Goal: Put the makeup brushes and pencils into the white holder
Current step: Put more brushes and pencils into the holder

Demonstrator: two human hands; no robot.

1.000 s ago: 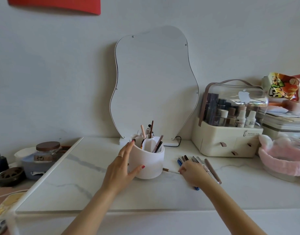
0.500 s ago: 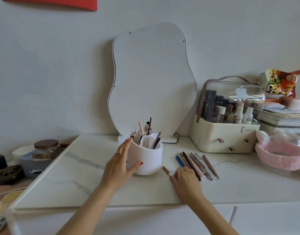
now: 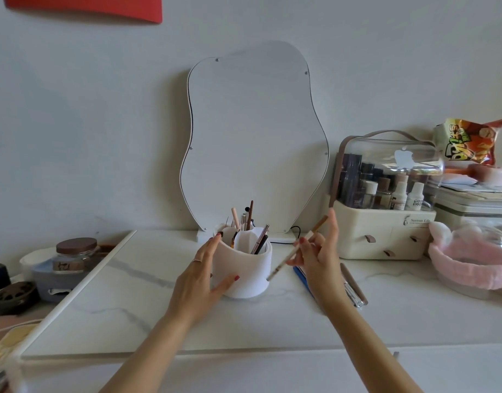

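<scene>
We note the white holder point(image 3: 245, 268) standing upright on the marble tabletop point(image 3: 130, 293), at centre, in front of the wavy-edged mirror point(image 3: 255, 137) that leans on the wall at 12 o'clock. The left hand point(image 3: 200, 275) is spread wide and cups the holder's left wall, fingers up along the side to the rim, thumb against the lower front. Several brushes and pencils point(image 3: 251, 222) already stand in the holder's compartments, sticking out above the rim; we cannot tell which compartment each is in. The right hand point(image 3: 318, 258) is raised above the tabletop at the holder's 3 o'clock, fingers pinched on one slim pencil point(image 3: 296, 249). That pencil is tilted, brown end up toward 1 o'clock, lower tip just beside the holder's right wall; touching or not, we cannot tell. Under and behind the right hand, more pencils point(image 3: 353, 287) lie flat on the tabletop, partly hidden, a blue one among them. At 2 o'clock sits a cream organiser box point(image 3: 386, 236) with a clear lid and bottles inside. At far 3 o'clock is a pink headband point(image 3: 471, 259). A snack bag point(image 3: 468, 143) rests behind the box. At 9 o'clock a glass jar point(image 3: 75, 255) with a brown lid stands off the marble slab.
</scene>
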